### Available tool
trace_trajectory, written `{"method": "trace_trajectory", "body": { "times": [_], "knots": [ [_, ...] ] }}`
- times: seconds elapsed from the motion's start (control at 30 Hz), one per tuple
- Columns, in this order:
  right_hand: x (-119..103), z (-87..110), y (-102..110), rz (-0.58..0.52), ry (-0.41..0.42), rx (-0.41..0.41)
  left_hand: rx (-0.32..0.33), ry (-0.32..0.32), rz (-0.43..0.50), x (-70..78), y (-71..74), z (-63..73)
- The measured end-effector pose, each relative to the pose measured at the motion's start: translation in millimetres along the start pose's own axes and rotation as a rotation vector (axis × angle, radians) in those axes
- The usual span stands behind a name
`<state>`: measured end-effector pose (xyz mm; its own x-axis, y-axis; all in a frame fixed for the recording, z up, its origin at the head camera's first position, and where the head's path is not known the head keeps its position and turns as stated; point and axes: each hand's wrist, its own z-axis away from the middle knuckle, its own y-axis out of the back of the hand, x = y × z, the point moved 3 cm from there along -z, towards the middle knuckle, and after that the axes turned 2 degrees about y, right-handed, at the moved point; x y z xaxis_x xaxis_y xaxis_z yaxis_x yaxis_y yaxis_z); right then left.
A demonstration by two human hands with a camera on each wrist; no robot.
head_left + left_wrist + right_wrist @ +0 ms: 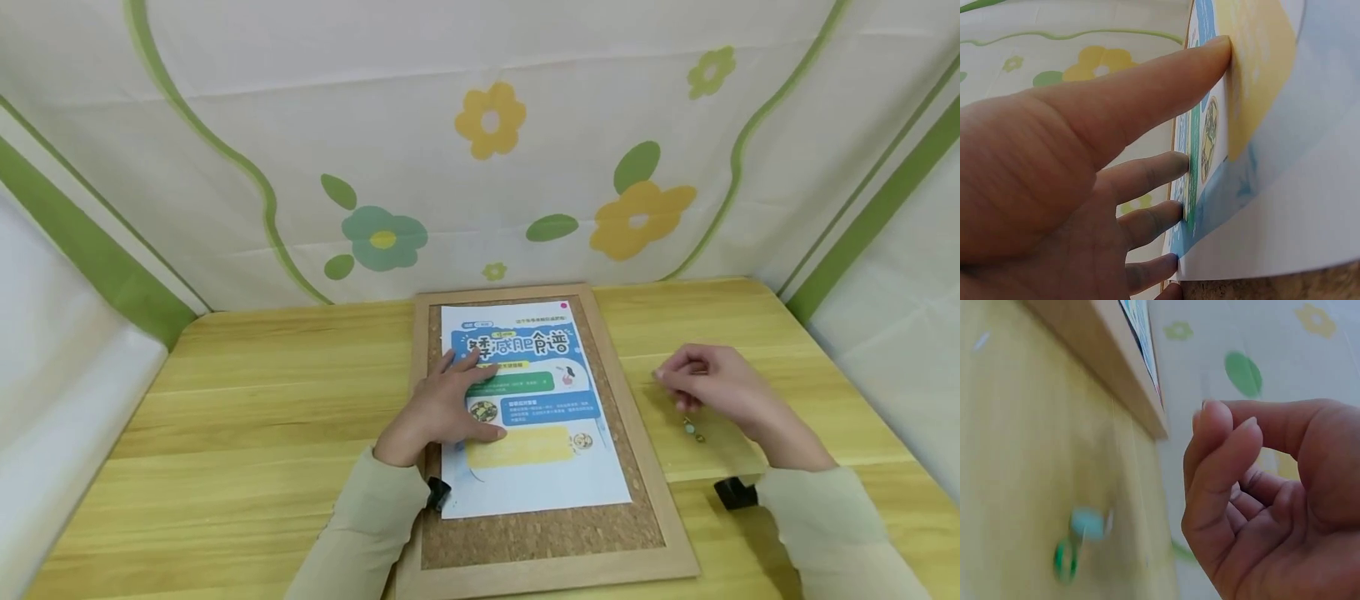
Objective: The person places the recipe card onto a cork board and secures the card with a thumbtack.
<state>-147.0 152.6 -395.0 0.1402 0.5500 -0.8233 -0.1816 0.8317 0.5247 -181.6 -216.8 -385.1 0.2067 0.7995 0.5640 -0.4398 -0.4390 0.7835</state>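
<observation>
A printed sheet [536,492] with blue, green and yellow panels lies on a wood-framed corkboard [555,537]. A pink round pin head [564,306] shows at its top right corner. My left hand [450,400] presses the sheet's left side with fingers spread; in the left wrist view the thumb and fingertips touch the paper. To the right of the board, my right hand [716,383] pinches a small pin [1205,381] between thumb and fingers, with only a thin blurred point showing past the fingertips. Small charm-like pieces [692,429] lie on the table below this hand.
The board rests on a yellow wood-grain table [247,450]. A white curtain [420,150] with flowers hangs behind the table's far edge, with more cloth at both sides. A small white sliver [982,341] lies on the tabletop beside the board frame.
</observation>
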Motion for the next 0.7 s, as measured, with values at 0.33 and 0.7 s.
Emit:
{"method": "trace_trajectory", "body": {
  "times": [0.33, 0.7],
  "knots": [
    [29, 24.9, 15, 0.216, -0.038, -0.034, 0.005, 0.003, -0.004, -0.2, 3.0, 0.5],
    [33, 27.7, 10, 0.294, 0.007, -0.068, 0.000, -0.001, 0.005, 0.3, 0.4, 0.8]
  ]
}}
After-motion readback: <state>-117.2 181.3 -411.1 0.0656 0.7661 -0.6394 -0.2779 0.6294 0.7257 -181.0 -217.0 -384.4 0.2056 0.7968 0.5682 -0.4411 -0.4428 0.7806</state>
